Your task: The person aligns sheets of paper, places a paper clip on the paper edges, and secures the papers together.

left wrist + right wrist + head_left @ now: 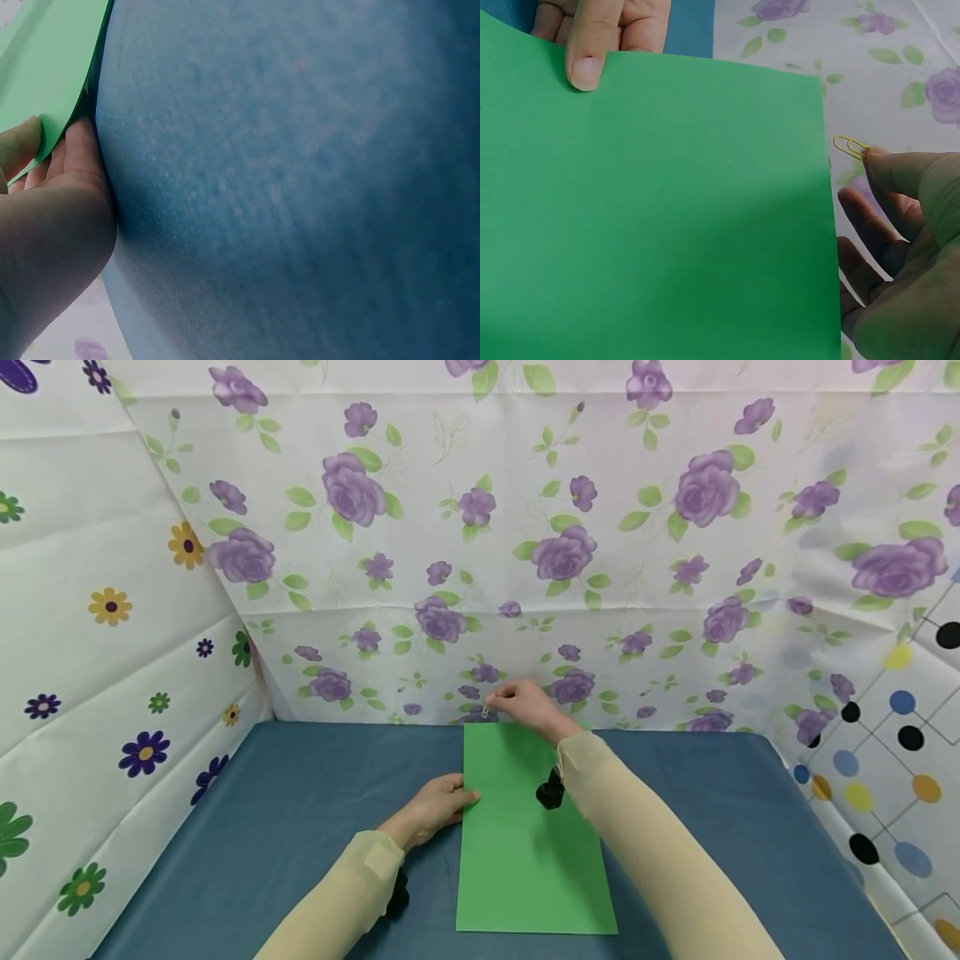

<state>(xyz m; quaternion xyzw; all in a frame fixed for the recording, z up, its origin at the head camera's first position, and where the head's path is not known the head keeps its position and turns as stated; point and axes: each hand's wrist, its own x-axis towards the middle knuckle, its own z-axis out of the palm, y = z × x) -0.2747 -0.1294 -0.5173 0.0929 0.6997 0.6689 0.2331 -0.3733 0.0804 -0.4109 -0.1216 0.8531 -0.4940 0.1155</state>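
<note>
A green sheet of paper (528, 877) lies lengthwise on the blue-covered table in the head view. At its left edge my left hand (433, 808) pinches it, thumb on top and fingers underneath; the left wrist view shows the same hold, with the sheet's edge (56, 67) lifted and bent. Beyond the far edge, my right hand (531, 706) pinches a small yellow paper clip (849, 146) between thumb and index finger. In the right wrist view the clip points toward the sheet's corner, a short gap away from it. The other right fingers are loosely bent beside the paper's edge.
The blue tablecloth (337, 785) spreads on both sides of the sheet. A flowered sheet (450, 527) hangs along the table's far edge, with patterned sheets at the left (90, 677) and right (892, 777). Black wrist cameras (550, 790) sit under the sleeves.
</note>
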